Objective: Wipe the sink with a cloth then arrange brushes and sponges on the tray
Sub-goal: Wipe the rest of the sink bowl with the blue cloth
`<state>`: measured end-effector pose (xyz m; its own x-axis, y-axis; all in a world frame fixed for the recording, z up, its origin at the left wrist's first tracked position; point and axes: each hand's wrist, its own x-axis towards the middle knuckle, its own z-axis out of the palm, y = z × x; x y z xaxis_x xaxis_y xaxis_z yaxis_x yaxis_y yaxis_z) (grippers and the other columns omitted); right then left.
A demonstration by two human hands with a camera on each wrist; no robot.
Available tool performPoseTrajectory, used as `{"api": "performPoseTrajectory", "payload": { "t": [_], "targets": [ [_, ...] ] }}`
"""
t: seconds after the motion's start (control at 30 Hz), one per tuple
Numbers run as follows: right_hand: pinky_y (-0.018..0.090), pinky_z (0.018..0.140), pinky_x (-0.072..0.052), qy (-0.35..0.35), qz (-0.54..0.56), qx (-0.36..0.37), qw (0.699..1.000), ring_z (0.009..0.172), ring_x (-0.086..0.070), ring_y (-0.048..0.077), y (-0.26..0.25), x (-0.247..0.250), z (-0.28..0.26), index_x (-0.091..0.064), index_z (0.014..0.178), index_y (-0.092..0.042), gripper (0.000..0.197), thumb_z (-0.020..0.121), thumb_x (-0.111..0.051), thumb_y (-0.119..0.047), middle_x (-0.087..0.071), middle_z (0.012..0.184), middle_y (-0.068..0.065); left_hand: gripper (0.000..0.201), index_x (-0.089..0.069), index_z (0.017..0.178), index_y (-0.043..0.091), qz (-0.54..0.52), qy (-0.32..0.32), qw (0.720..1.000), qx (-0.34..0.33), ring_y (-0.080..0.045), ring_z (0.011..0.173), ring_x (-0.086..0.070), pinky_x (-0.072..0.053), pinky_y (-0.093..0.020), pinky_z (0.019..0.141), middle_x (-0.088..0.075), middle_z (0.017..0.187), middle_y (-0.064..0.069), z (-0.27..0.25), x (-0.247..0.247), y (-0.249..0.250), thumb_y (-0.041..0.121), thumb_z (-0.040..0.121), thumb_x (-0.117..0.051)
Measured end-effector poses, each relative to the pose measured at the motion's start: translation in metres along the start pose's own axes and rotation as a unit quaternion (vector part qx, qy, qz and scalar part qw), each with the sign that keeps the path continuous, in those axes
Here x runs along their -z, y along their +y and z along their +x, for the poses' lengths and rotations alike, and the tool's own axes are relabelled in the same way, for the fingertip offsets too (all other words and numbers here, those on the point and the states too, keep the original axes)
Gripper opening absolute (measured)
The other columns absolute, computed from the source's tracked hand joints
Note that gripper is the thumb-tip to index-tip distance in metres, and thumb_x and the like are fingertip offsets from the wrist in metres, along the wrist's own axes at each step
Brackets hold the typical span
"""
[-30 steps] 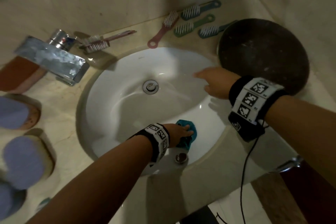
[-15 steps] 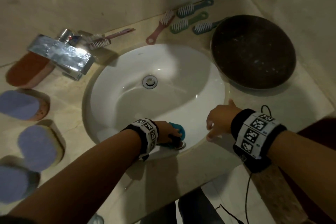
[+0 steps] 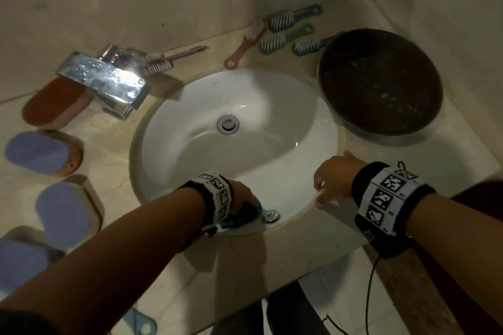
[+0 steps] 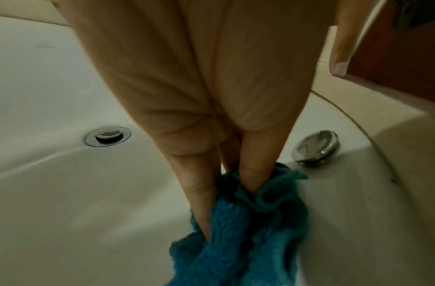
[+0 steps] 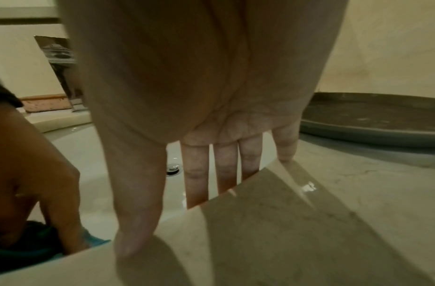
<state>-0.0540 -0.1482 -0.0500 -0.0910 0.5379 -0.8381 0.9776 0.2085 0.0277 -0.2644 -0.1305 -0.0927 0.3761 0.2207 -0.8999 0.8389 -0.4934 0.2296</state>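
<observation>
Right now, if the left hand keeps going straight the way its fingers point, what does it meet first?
Probably the near wall of the sink: the left hand presses the teal cloth against it, beside the chrome overflow cap. Depth is unclear.

Head view high above sink (image 3: 190,117); both wrist views close, sharing its basin.
</observation>
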Motion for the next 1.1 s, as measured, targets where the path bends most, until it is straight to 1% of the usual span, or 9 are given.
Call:
{"api": "performPoseTrajectory", "payload": {
  "t": [0.1,0.17,0.3,0.37,0.47,0.63,0.77,0.93,1.1],
  "targets": [
    [0.032,0.096,-0.042,0.052,0.058,-0.014,0.997,0.111,-0.054,0.019,0.014,0.000,-0.001,-0.063,0.112,-0.020,0.046,0.075,-0.070,-0.047,-0.058,0.119,-0.001,0.041,-0.043,0.140,0.016,-0.042,0.004,0.999,-0.005,-0.024,0.135,-0.039,-0.029,-0.034,0.111,-0.041,0.147,-0.004,0.008,0.013,0.015,0.030,0.102,-0.036],
    [0.029,0.088,-0.046,0.071,0.072,-0.024,0.995,0.105,-0.055,0.019,0.020,0.000,0.000,-0.064,0.108,-0.019,0.045,0.073,-0.073,-0.046,-0.056,0.116,0.000,0.043,-0.041,0.141,0.019,-0.051,0.032,0.998,-0.021,-0.024,0.137,-0.036,-0.026,-0.036,0.113,-0.038,0.149,-0.003,0.016,0.022,0.027,0.035,0.102,-0.034],
    [0.029,0.080,-0.045,0.070,0.045,-0.026,0.996,0.100,-0.055,0.020,0.019,0.000,0.001,-0.064,0.104,-0.019,0.040,0.075,-0.070,-0.046,-0.057,0.111,0.002,0.045,-0.038,0.144,0.014,-0.058,0.102,0.992,-0.049,-0.023,0.137,-0.037,-0.028,-0.030,0.111,-0.038,0.149,-0.008,0.028,0.040,0.054,0.011,0.100,-0.041],
    [0.031,0.084,-0.046,0.070,0.039,-0.027,0.996,0.106,-0.055,0.022,0.018,-0.001,0.000,-0.064,0.107,-0.020,0.040,0.077,-0.068,-0.047,-0.057,0.113,0.003,0.045,-0.040,0.143,0.013,-0.016,0.109,0.992,-0.064,-0.024,0.135,-0.040,-0.031,-0.030,0.110,-0.041,0.147,-0.009,0.031,0.048,0.066,0.013,0.098,-0.044],
    [0.036,0.096,-0.047,0.073,0.025,-0.015,0.997,0.120,-0.050,0.023,0.018,-0.004,-0.003,-0.064,0.112,-0.021,0.041,0.080,-0.063,-0.047,-0.059,0.118,0.004,0.046,-0.050,0.132,0.011,0.057,0.098,0.990,-0.086,-0.027,0.124,-0.050,-0.038,-0.032,0.104,-0.052,0.136,-0.012,0.029,0.048,0.070,0.039,0.095,-0.049],
    [0.040,0.110,-0.035,0.067,0.010,-0.003,0.998,0.144,-0.024,0.021,0.017,-0.009,-0.014,-0.055,0.128,-0.022,0.043,0.089,-0.054,-0.040,-0.051,0.139,0.001,0.055,-0.032,0.147,0.023,-0.027,0.111,0.986,-0.123,-0.025,0.134,-0.040,-0.032,-0.030,0.107,-0.041,0.147,-0.008,0.012,0.036,0.072,0.003,0.096,-0.040],
    [0.038,0.115,-0.027,0.046,-0.044,0.015,0.998,0.145,-0.020,0.023,0.014,-0.009,-0.035,-0.036,0.144,-0.022,0.050,0.096,-0.042,-0.036,-0.029,0.154,0.003,0.060,-0.032,0.146,0.027,-0.031,0.098,0.987,-0.125,-0.025,0.136,-0.039,-0.032,-0.034,0.109,-0.038,0.149,-0.007,0.002,0.029,0.071,-0.001,0.094,-0.040],
    [0.036,0.116,-0.025,0.038,0.002,0.005,0.999,0.145,-0.023,0.023,0.009,-0.014,-0.060,-0.024,0.149,-0.022,0.057,0.096,-0.045,-0.030,-0.009,0.161,0.003,0.046,-0.047,0.139,0.020,-0.088,0.132,0.980,-0.121,-0.024,0.136,-0.039,-0.029,-0.030,0.111,-0.041,0.148,-0.005,-0.018,0.029,0.070,0.004,0.096,-0.044],
    [0.037,0.110,-0.036,0.065,0.055,-0.017,0.996,0.132,-0.042,0.022,0.007,-0.014,-0.070,-0.050,0.133,-0.025,0.042,0.092,-0.051,-0.036,-0.040,0.149,0.002,0.036,-0.060,0.124,0.015,-0.117,0.236,0.959,-0.107,-0.025,0.122,-0.053,-0.042,-0.034,0.104,-0.059,0.130,-0.007,-0.047,0.037,0.064,0.005,0.091,-0.048]
  ]
}}
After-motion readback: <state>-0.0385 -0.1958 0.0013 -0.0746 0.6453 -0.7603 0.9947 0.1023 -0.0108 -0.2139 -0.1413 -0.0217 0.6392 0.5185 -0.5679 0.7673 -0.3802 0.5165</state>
